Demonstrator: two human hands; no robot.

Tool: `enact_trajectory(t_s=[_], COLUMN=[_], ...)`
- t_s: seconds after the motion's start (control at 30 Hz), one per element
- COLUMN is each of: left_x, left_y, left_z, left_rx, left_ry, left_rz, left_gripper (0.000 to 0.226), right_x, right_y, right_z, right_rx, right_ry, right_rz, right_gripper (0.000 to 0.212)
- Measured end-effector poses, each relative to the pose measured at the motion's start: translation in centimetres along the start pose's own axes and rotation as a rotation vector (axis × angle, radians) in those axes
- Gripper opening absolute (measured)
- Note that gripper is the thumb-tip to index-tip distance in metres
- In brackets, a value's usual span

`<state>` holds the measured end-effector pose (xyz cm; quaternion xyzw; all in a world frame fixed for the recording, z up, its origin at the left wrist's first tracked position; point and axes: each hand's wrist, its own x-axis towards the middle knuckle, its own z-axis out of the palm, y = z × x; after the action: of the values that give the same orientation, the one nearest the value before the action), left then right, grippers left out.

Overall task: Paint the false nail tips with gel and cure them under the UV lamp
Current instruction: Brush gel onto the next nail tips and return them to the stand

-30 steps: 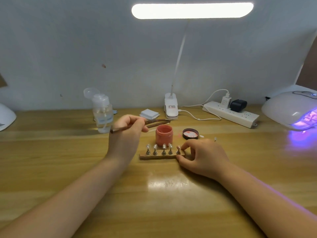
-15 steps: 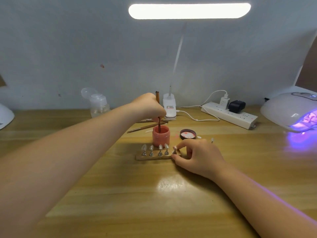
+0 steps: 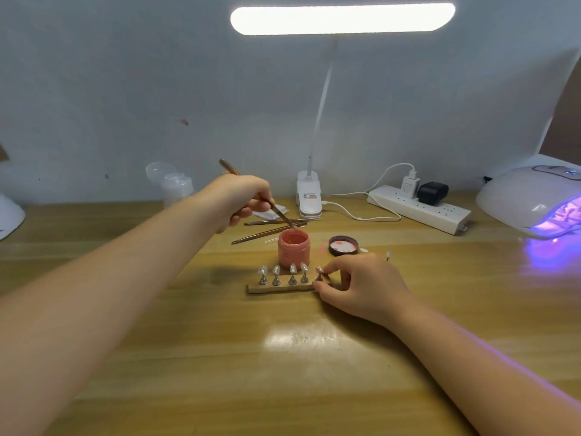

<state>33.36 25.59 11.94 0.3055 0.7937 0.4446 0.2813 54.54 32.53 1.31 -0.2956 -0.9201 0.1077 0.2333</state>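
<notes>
My left hand (image 3: 242,199) grips a thin brown brush (image 3: 270,206), tilted, with its tip at the rim of the open pink gel jar (image 3: 293,249). Just in front of the jar lies a small brown holder strip (image 3: 276,288) carrying several clear nail tips (image 3: 276,269) on little metal stands. My right hand (image 3: 361,283) pinches the strip's right end and the rightmost stand. The UV lamp (image 3: 531,199) sits at the far right, glowing purple.
The jar's lid (image 3: 343,246) lies right of the jar. Two more brushes (image 3: 270,229) lie behind it. A desk lamp base (image 3: 309,198), a power strip (image 3: 418,209), a clear pump bottle (image 3: 176,187) and white pads stand along the wall.
My left hand swung from over the strip to the jar, dipped the brush upright into it, and now tilts it back so the tip is at the rim. My right hand stayed put.
</notes>
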Motion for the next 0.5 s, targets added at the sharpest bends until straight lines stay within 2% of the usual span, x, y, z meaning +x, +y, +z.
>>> enact_trajectory(t_s=[0.13, 0.37, 0.5], left_x=[0.0, 0.1, 0.1], left_y=[-1.8, -3.2, -3.9], left_z=[-1.5, -1.9, -1.8], left_rx=[-0.032, -0.166, -0.16], left_ry=[-0.045, -0.06, -0.009], left_rz=[-0.061, -0.051, -0.069], left_gripper=[0.013, 0.015, 0.016], right_x=[0.0, -0.1, -0.1], right_y=[-0.1, -0.1, -0.1], right_z=[0.0, 0.0, 0.0], right_rx=[0.007, 0.003, -0.002], right_ry=[0.007, 0.012, 0.011], right_rz=[0.01, 0.014, 0.008], right_gripper=[0.034, 0.033, 0.034])
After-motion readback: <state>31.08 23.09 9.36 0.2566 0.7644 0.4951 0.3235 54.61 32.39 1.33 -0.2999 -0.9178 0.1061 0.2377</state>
